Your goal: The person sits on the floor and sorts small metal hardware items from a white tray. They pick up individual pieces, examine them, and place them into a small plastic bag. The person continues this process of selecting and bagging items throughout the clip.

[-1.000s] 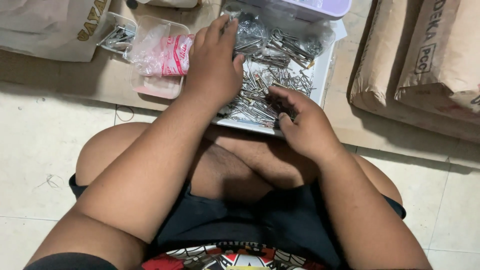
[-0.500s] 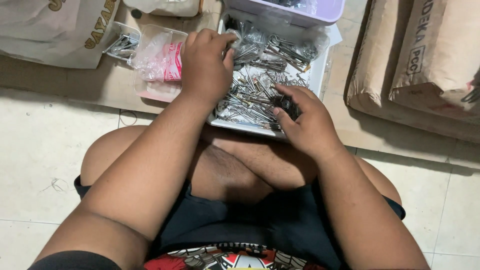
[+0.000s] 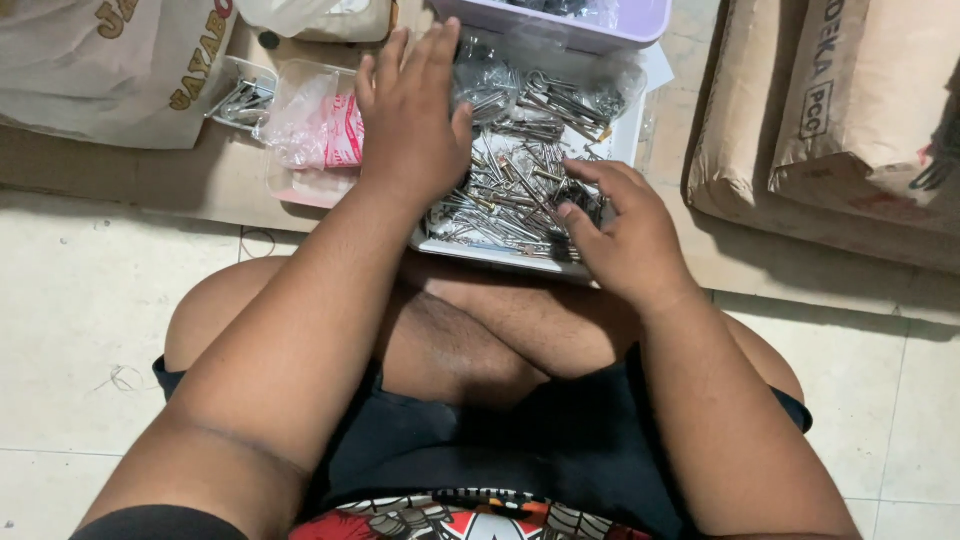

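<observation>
pale floor tiles [image 3: 70, 300] run under a flat sheet of cardboard [image 3: 200, 180], and the person sits cross-legged at its edge with a white tray [image 3: 628, 140] just in front of the knees. the tray holds a heap of metal pins [image 3: 520, 180], thin, silvery, tangled every way, with a clear bag [image 3: 490, 75] of more lying on the far side of the heap.

the left hand [image 3: 410, 120] lies flat and open, palm down, fingers [image 3: 425, 55] stretched forward and slightly spread, over the tray's left edge; its thumb side touches the pins and it grips nothing. the right hand [image 3: 625, 235] rests at the tray's near right corner, fingers [image 3: 600, 175] curled loosely over the heap with the tips among the pins; whether it pinches any of them cannot be told.

just left of the left hand stands a clear tub [image 3: 310, 130] holding a crumpled plastic wrapper with pink print, and beyond it a smaller clear box [image 3: 240, 100] of metal bits. a lilac bin [image 3: 590, 25] touches the tray's far edge. a plastic sack [image 3: 110, 60] lies far left, brown paper sacks [image 3: 840, 120] on the right.
</observation>
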